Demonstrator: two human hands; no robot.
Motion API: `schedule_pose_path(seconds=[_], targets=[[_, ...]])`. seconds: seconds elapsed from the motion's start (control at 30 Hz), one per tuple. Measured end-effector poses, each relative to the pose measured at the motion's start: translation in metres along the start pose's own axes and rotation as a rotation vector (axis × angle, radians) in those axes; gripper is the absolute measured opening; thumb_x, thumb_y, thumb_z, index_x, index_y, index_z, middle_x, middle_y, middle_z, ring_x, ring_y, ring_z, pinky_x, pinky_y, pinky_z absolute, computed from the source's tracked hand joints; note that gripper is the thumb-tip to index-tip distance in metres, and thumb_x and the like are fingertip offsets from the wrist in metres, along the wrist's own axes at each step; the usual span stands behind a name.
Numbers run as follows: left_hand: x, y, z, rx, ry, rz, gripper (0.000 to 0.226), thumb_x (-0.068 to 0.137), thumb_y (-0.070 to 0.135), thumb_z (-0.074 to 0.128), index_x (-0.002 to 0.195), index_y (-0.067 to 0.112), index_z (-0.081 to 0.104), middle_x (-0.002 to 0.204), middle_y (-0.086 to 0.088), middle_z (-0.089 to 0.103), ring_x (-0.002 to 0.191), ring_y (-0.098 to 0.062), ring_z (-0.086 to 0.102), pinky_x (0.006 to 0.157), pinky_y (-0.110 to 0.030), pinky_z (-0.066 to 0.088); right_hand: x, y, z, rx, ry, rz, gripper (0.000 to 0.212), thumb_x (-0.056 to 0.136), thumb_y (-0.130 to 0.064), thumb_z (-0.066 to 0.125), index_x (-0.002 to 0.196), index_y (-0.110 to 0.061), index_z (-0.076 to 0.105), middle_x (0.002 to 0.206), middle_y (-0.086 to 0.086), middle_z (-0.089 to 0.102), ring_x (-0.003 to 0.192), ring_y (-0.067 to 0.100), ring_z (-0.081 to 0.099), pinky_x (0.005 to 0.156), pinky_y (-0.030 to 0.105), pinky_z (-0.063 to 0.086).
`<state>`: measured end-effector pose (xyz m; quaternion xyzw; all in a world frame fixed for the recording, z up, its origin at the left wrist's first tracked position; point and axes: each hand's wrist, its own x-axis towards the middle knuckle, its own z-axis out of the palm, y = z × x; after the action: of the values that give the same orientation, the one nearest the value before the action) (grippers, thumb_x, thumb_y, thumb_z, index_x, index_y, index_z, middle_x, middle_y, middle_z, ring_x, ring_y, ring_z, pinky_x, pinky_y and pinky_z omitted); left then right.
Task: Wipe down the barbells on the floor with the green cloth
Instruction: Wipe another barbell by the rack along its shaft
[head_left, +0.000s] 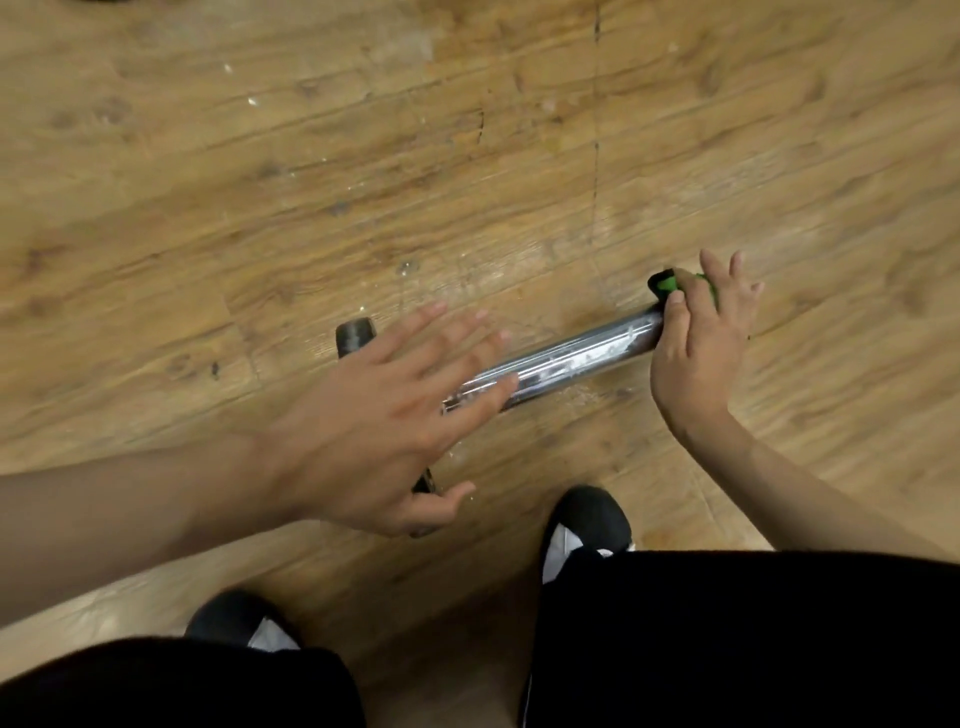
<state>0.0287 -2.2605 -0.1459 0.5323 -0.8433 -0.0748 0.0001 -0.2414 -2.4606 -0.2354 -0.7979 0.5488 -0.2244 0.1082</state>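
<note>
The left hand (395, 410), splayed open and gripping nothing, may let the barbell (571, 358) roll while the right hand (701, 343) pinches the green cloth (667, 285) round its end.

Nothing can be read here. The barbell (566, 358) across the middle of the frame shows only glare and pale smears on its chrome sleeve, with no engraving or number to make out. The green cloth (666, 284) at right of centre is plain where it shows. The black shoes (592, 514) in the lower part of the frame have white patches, too blurred to show any logo. The wooden floor (363, 156) shows only grain and scuffs.
</note>
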Motion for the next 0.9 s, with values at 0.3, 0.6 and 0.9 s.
schedule_pose_path(seconds=[0.3,0.6,0.9], targets=[[0.013,-0.043,-0.016,0.043,-0.057,-0.094,0.081,0.091,0.059,0.049,0.155,0.01,0.047,0.167,-0.026,0.027,0.158,-0.043,0.018,0.128,-0.058,0.012,0.032,-0.012,0.031,0.097,0.152,-0.014,0.029,0.101,-0.018,0.05,0.11,-0.01,0.076,0.134,0.01,0.066,0.145,0.035,0.043,0.127,0.046,0.007],[0.014,-0.017,-0.012,0.082,-0.085,-0.2,0.081,0.085,0.067,0.055,0.144,0.013,0.061,0.159,-0.019,0.046,0.153,-0.042,0.032,0.124,-0.063,0.023,0.049,0.013,0.022,0.104,0.095,-0.157,0.034,0.104,-0.015,0.042,0.119,-0.005,0.071,0.141,0.017,0.061,0.145,0.037,0.044,0.127,0.045,0.012],[0.011,-0.016,-0.008,0.089,0.016,-0.221,0.078,0.085,0.066,0.052,0.143,0.014,0.063,0.154,-0.016,0.053,0.152,-0.042,0.036,0.124,-0.061,0.023,0.013,-0.05,0.036,0.081,0.091,-0.129,0.032,0.105,-0.022,0.047,0.108,-0.009,0.075,0.121,0.012,0.07,0.136,0.033,0.053,0.126,0.048,0.019]])
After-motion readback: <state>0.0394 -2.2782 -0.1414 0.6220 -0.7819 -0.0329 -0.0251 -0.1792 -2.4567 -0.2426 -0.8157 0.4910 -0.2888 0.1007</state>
